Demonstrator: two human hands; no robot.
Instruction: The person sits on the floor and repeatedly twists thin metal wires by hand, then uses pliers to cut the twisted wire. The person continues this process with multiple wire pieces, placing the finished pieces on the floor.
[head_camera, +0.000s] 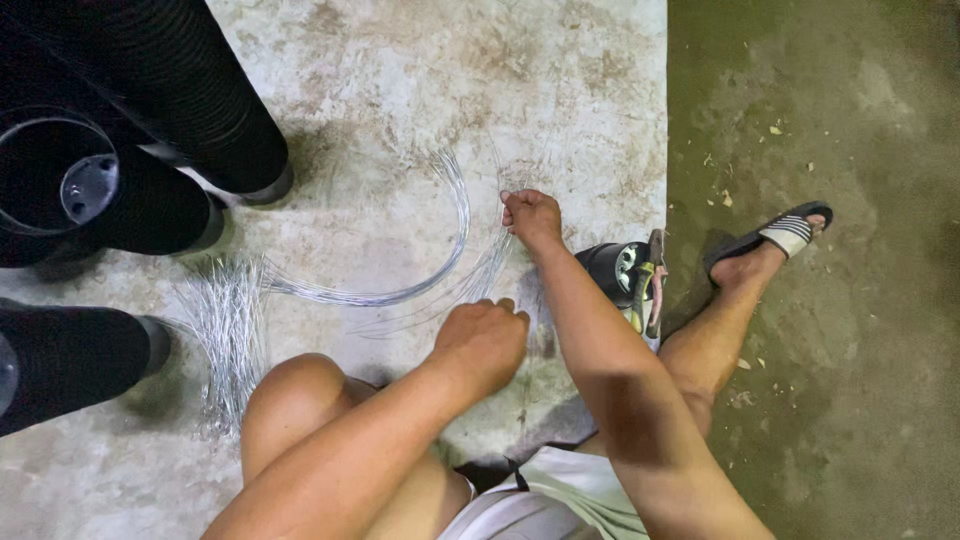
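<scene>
Pinching the far ends of a thin sheaf of wires (487, 268), the right hand (532, 218) has its grip closed tight, fingers curled around the strands near the middle of the concrete floor (400, 80). The left hand (482, 342) sits nearer, knuckles up and fingers folded down over the same strands; whether it clamps them or only presses on them cannot be told. The wires are fine, silvery and glinting. A curved bundle (440, 240) arcs left from the hands, and a loose heap of straight cut lengths (225, 330) lies at the left beside the bare knee (290, 395). Just right of the right forearm stands a small black spool (620, 272) with pliers (655, 280) against it. Further right a sandalled foot (775, 245) rests on the darker floor. Black ribbed tubes (170, 110) lie at the far left.
</scene>
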